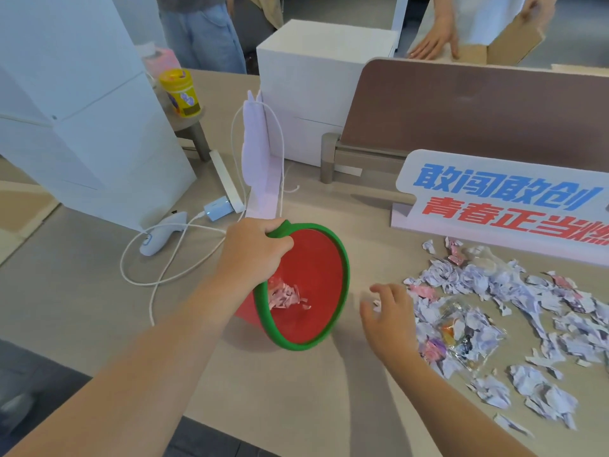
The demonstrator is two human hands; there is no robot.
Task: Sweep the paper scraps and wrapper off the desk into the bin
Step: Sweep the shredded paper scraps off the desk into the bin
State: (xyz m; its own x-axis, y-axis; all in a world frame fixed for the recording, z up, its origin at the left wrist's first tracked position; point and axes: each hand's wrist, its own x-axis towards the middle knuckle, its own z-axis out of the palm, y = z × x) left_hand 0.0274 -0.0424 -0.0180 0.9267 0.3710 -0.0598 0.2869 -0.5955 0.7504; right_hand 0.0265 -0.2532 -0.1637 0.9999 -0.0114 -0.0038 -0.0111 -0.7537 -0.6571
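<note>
A small red bin with a green rim (342, 278) lies tilted on the desk, its mouth facing right. A few paper scraps (285, 296) lie inside it. My left hand (255, 253) grips the top of the rim. My right hand (389, 316) hovers just right of the bin with fingers spread, at the left edge of a wide pile of crumpled paper scraps (494, 285). A clear plastic wrapper (464, 334) with colourful bits lies in the pile, right of my right hand.
A sign with blue and red characters (504, 199) stands behind the pile. A white cable (164, 265), a charger (214, 209) and a white handheld device (161, 234) lie left of the bin. White boxes (316, 80) and a brown divider (478, 107) stand behind. Another person's hand (435, 41) rests beyond.
</note>
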